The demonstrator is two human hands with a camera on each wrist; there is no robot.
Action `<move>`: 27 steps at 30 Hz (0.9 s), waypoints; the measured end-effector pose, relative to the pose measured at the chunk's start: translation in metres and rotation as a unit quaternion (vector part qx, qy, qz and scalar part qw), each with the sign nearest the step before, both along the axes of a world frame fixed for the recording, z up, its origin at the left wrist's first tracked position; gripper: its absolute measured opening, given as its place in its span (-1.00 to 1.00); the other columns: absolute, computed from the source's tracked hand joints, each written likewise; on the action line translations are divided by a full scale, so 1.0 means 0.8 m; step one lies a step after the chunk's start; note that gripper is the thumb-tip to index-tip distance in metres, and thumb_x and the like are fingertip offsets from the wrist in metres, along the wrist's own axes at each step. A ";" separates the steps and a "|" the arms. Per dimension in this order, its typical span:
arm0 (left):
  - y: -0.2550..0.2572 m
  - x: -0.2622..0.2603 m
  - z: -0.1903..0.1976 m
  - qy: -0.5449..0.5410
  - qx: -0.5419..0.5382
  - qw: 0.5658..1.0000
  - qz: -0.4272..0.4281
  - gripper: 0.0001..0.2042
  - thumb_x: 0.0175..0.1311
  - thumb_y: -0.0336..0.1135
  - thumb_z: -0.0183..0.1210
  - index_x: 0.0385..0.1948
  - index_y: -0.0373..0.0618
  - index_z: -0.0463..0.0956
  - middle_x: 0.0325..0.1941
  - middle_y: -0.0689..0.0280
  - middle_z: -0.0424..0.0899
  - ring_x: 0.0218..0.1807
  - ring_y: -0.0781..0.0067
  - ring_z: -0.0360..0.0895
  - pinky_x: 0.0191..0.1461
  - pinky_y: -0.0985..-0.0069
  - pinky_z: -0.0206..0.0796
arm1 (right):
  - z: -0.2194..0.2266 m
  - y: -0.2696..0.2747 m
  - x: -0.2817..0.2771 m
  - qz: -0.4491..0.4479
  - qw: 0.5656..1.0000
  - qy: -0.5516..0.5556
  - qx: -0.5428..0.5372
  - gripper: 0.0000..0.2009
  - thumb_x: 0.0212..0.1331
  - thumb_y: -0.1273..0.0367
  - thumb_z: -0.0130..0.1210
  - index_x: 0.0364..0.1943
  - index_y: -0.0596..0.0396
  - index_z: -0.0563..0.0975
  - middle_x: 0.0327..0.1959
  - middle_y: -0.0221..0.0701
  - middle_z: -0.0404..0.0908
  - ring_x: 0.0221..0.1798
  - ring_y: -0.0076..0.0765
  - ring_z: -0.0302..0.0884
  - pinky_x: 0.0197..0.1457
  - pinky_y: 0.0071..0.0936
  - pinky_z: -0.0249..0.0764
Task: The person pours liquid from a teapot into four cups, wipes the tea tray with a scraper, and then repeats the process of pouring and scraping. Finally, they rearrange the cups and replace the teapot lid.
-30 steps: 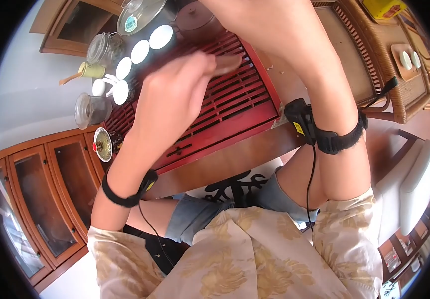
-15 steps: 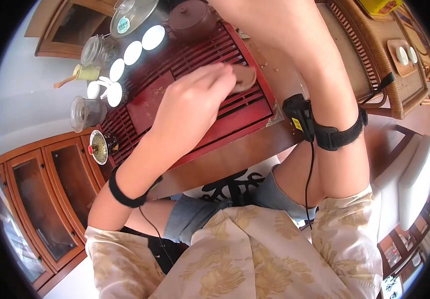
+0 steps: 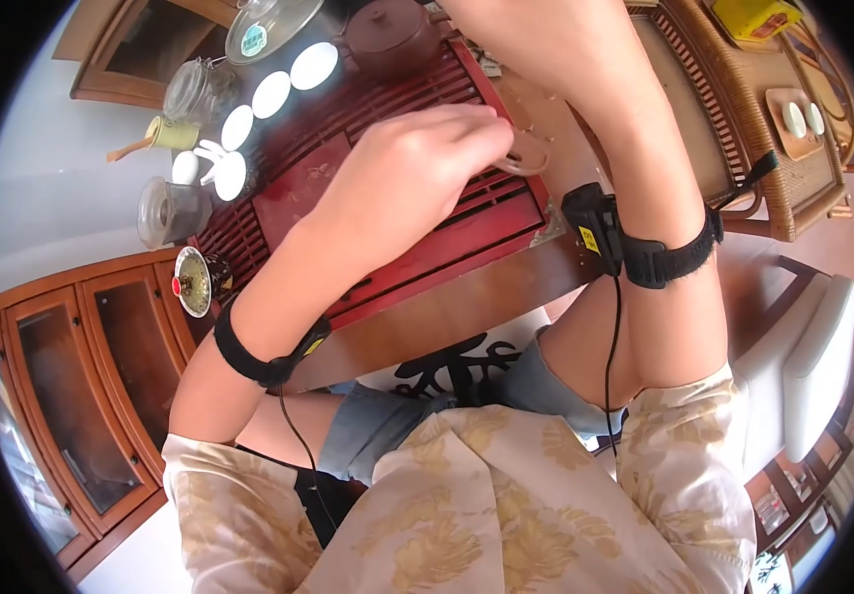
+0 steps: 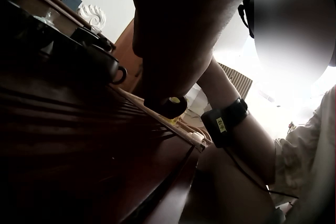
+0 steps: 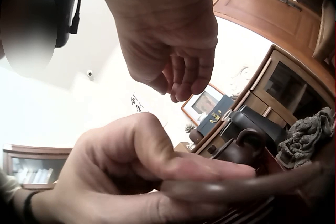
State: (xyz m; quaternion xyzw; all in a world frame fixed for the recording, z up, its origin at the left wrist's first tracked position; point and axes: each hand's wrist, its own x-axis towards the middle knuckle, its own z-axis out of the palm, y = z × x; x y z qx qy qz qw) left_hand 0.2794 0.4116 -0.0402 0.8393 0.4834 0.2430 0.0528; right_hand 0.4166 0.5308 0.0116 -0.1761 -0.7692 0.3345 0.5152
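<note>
In the head view my left hand (image 3: 422, 158) reaches over the slatted red tea tray (image 3: 417, 282), palm down. Between its thumb and fingers it pinches a thin, round brown clay disc (image 3: 528, 156), which overlaps the tray's right edge. The right wrist view shows this pinch close up, with the disc (image 5: 220, 190) seen edge-on. My right hand (image 5: 176, 71) hangs above it there, fingers loosely curled and holding nothing. In the head view the right hand is partly cut off at the top. A brown clay teapot (image 3: 387, 45) stands at the tray's far end.
White cups (image 3: 271, 95) line the tray's left side, beside glass jars (image 3: 175, 213) and a lidded patterned bowl (image 3: 194, 282). A glass lid (image 3: 274, 25) is at the back. To the right stands a wicker stand (image 3: 744, 148) with a small tray of cups (image 3: 793, 119).
My left hand has carried the brown disc to the right, from over the tray slats to the tray's right edge. The right hand stays near the top of the head view.
</note>
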 end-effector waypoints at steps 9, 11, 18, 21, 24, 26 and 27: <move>-0.105 -0.053 0.025 0.078 -0.084 0.993 -0.001 -0.88 0.31 -0.51 0.31 -0.17 -0.23 0.62 0.19 0.12 0.83 0.30 0.05 0.77 0.29 0.22 0.72 | -0.005 0.020 -0.002 0.057 0.996 0.017 -0.064 -0.81 0.46 0.43 0.28 -0.08 0.36 0.71 -0.36 -0.20 0.80 -0.33 -0.40 0.76 -0.19 -0.44 0.65; -0.119 -0.059 0.035 0.086 -0.109 0.990 0.009 -0.89 0.31 -0.51 0.31 -0.18 -0.22 0.62 0.21 0.13 0.83 0.29 0.05 0.77 0.28 0.23 0.73 | -0.006 0.018 -0.001 0.038 0.999 0.013 -0.024 -0.81 0.47 0.43 0.28 -0.08 0.36 0.71 -0.36 -0.21 0.80 -0.32 -0.41 0.75 -0.19 -0.45 0.64; -0.074 -0.053 0.031 0.040 -0.045 0.998 0.010 -0.84 0.35 -0.57 0.32 -0.08 -0.31 0.69 0.16 0.04 0.84 0.23 -0.07 0.79 0.26 0.19 0.71 | 0.003 -0.006 -0.007 -0.018 1.000 -0.016 -0.001 -0.80 0.47 0.42 0.30 -0.02 0.33 0.71 -0.36 -0.30 0.78 -0.33 -0.51 0.68 -0.19 -0.50 0.62; -0.038 -0.043 0.017 0.036 -0.028 0.999 -0.007 -0.76 0.31 -0.60 0.31 -0.01 -0.28 0.69 0.16 0.04 0.83 0.22 -0.04 0.79 0.26 0.17 0.71 | -0.009 0.018 -0.011 0.027 0.998 -0.017 -0.049 -0.80 0.48 0.42 0.30 0.01 0.31 0.72 -0.35 -0.35 0.77 -0.33 -0.56 0.65 -0.20 -0.52 0.60; -0.041 -0.043 0.013 0.035 -0.056 0.998 0.003 -0.76 0.31 -0.61 0.31 -0.01 -0.27 0.69 0.17 0.05 0.83 0.21 -0.02 0.80 0.25 0.17 0.72 | -0.002 0.014 -0.006 0.022 0.998 -0.023 -0.061 -0.80 0.49 0.42 0.30 0.01 0.30 0.72 -0.34 -0.40 0.77 -0.33 -0.62 0.62 -0.22 -0.56 0.58; -0.058 -0.053 0.008 0.044 -0.051 0.997 0.022 -0.78 0.33 -0.60 0.30 -0.02 -0.27 0.70 0.17 0.05 0.84 0.21 -0.04 0.80 0.24 0.18 0.73 | -0.005 0.018 -0.006 0.028 0.997 -0.006 -0.065 -0.81 0.49 0.43 0.30 0.01 0.30 0.73 -0.33 -0.44 0.77 -0.32 -0.66 0.61 -0.22 -0.60 0.56; -0.071 -0.059 0.008 0.049 -0.048 0.997 0.034 -0.79 0.34 -0.59 0.30 -0.02 -0.26 0.70 0.17 0.05 0.84 0.20 -0.05 0.80 0.24 0.18 0.73 | -0.013 0.026 -0.010 0.037 0.997 0.013 -0.063 -0.81 0.49 0.43 0.30 0.01 0.30 0.73 -0.32 -0.47 0.77 -0.32 -0.68 0.61 -0.22 -0.62 0.55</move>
